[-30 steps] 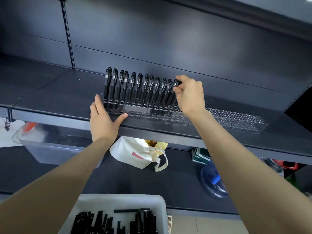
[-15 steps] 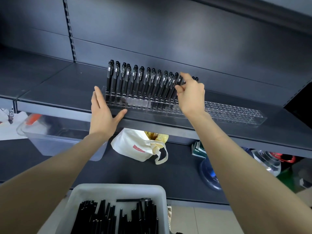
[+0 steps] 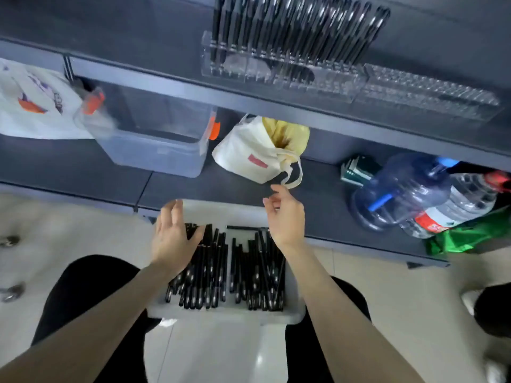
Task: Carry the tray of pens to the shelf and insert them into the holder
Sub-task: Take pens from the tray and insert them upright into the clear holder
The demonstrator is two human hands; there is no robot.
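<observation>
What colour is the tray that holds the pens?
The tray is white, seen best in the head view.

A dark grey metal shelving unit fills the top of the view: an upper shelf (image 3: 124, 31) with a paler front edge, and beneath it a deeper lower shelf (image 3: 69, 167) with a seam running between its sections. Below lies a floor (image 3: 401, 294) of pale glossy tiles, with soft white glare (image 3: 260, 360) near the bottom edge.
</observation>
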